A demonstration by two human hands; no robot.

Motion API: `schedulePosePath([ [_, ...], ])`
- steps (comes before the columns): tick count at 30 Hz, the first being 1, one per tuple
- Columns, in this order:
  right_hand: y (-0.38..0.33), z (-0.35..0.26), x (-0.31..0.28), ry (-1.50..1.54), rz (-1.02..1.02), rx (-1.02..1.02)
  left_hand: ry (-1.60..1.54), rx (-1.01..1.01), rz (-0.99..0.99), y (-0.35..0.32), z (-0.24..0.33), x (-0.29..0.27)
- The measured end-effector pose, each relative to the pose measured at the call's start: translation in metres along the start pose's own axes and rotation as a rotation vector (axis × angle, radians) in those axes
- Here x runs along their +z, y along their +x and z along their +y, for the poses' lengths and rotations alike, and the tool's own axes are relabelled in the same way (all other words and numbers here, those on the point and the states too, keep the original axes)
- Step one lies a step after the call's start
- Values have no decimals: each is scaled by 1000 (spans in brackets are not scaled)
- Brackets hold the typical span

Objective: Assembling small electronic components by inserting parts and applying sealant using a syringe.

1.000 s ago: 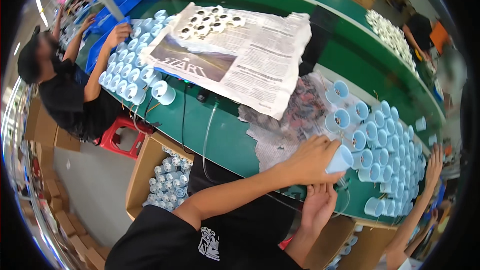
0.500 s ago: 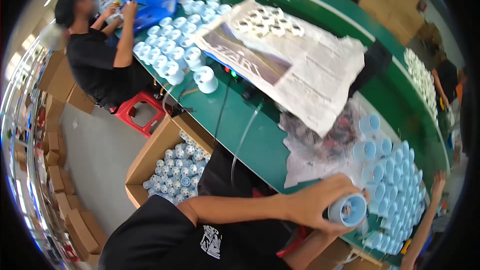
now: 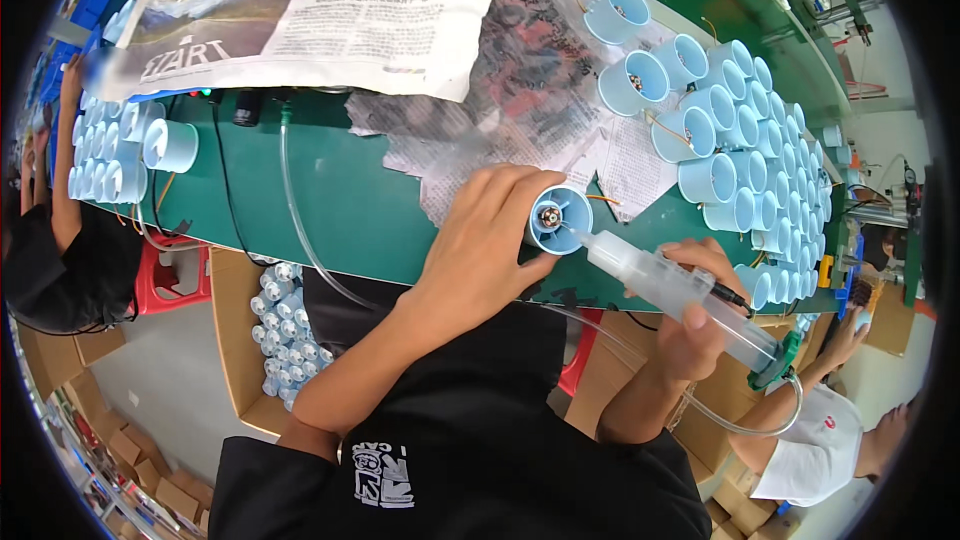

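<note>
Head view: left hand (image 3: 480, 250) grips blue cup (image 3: 560, 221); right hand (image 3: 700, 315) clasps syringe (image 3: 680, 295), tip inside.

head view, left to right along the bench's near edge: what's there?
Sideways blue cup → clear tube → left hand → blue housing it grips → syringe → right hand → green hose fitting.

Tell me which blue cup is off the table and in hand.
The blue cup gripped by the left hand, with the syringe tip from the right hand poking inside. The other cups lie on the table.
</note>
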State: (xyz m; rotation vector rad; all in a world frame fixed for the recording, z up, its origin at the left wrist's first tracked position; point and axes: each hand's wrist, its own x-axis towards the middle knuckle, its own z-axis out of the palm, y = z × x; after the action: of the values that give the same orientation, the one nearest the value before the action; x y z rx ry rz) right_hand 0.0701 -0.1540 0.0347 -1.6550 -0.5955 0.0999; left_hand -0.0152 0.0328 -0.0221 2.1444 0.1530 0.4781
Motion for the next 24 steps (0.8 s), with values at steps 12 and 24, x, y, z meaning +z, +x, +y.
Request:
schedulePosePath([
  [12,2,2,1,-77,-18,38,-4,-7,-18,0,0,-1],
  [24,4,0,0,-76,-50,8,-4,-9,-13,-1,0,-2],
])
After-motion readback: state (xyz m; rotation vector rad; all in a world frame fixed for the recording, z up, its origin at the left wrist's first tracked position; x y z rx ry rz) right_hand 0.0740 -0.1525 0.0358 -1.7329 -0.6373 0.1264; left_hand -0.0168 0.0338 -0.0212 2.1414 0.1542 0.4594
